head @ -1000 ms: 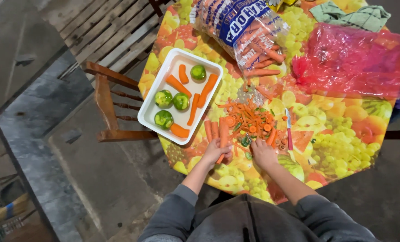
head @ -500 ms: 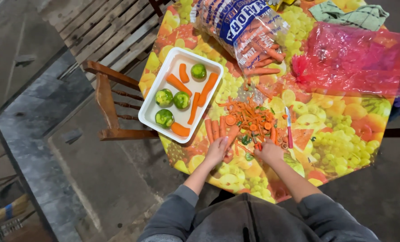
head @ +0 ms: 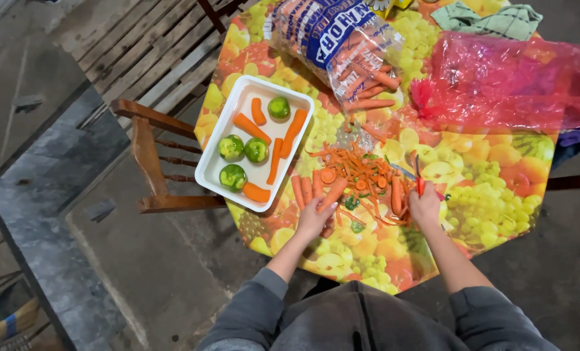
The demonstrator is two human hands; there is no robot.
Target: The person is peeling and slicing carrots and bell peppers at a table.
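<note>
We're gripping a peeled carrot in our left hand, and our right hand is closed round a red peeler. A few carrots are sitting done in the white tray; the bag is looking pretty full.

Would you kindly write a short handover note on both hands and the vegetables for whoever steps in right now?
Left hand: gripping a peeled carrot on the table.
Right hand: holding a red-handled peeler.
White tray: carrot pieces and green peppers already in it.
Peelings pile lies between the hands, more peeled carrots beside it.
Bag of carrots lies open behind, still holding unpeeled ones.
</note>
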